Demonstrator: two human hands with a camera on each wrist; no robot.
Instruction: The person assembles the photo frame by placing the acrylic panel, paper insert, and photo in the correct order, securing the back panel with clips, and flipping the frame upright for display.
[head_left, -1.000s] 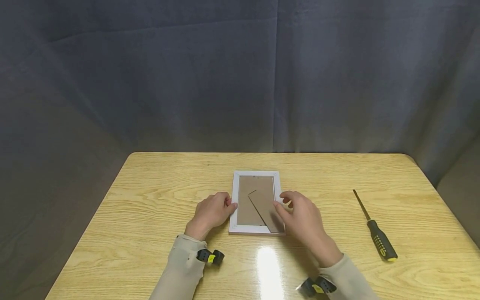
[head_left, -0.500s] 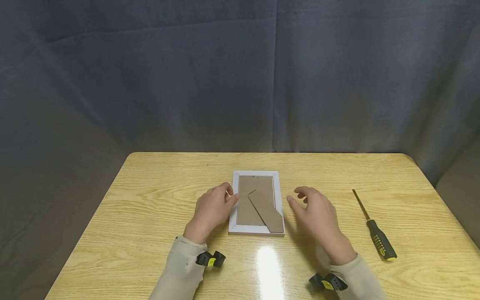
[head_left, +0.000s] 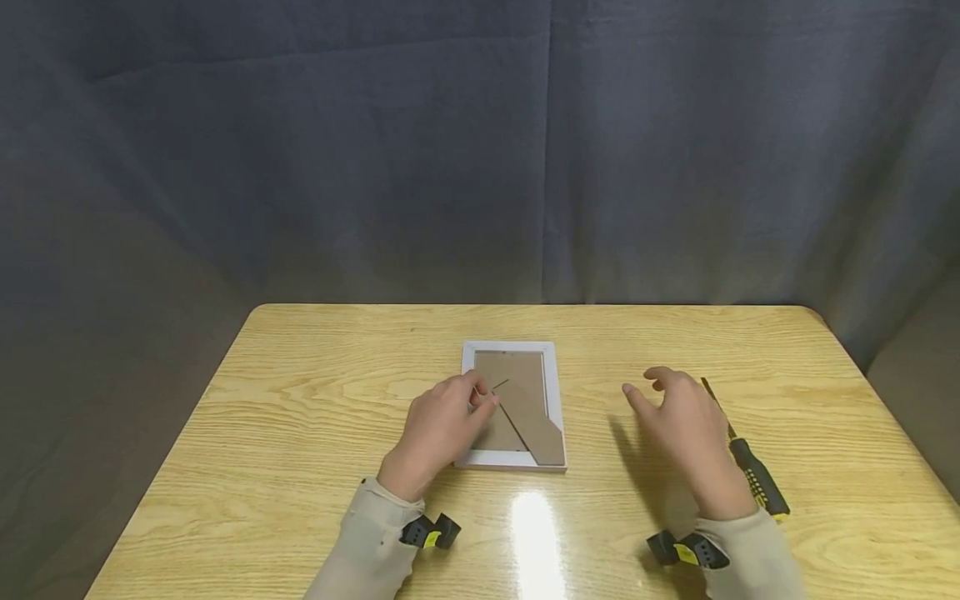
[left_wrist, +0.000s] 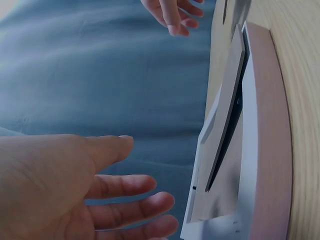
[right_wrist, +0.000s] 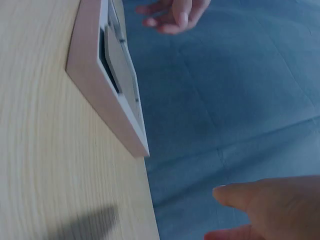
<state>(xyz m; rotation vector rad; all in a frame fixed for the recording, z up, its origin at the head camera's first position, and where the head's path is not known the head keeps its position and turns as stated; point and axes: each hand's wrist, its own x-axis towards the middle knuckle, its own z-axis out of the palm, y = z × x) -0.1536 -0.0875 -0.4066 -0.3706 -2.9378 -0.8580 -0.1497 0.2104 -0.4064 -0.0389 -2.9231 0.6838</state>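
A white picture frame (head_left: pixel 551 379) lies back side up on the table, its brown backing board (head_left: pixel 517 367) showing. The board's stand leg (head_left: pixel 536 429) slants toward the near right corner, raised a little in the left wrist view. My left hand (head_left: pixel 442 425) hovers over the frame's left side with loosely bent fingers and nothing in them; it hides part of that edge. Well to the right of the frame, my right hand (head_left: pixel 686 429) is held above the table, fingers relaxed, holding nothing. Just beyond it lies a screwdriver (head_left: pixel 757 475) with a black and yellow handle, partly covered by the hand.
The wooden table (head_left: pixel 322 367) has rounded far corners. Behind it hangs a dark grey-blue curtain (head_left: pixel 405 167), which also runs along both sides. A bright light reflection lies on the tabletop in front of the frame.
My right hand has left the frame's right edge and moved right, close to the screwdriver. My left hand has come off the left edge and shifted right over the backing board.
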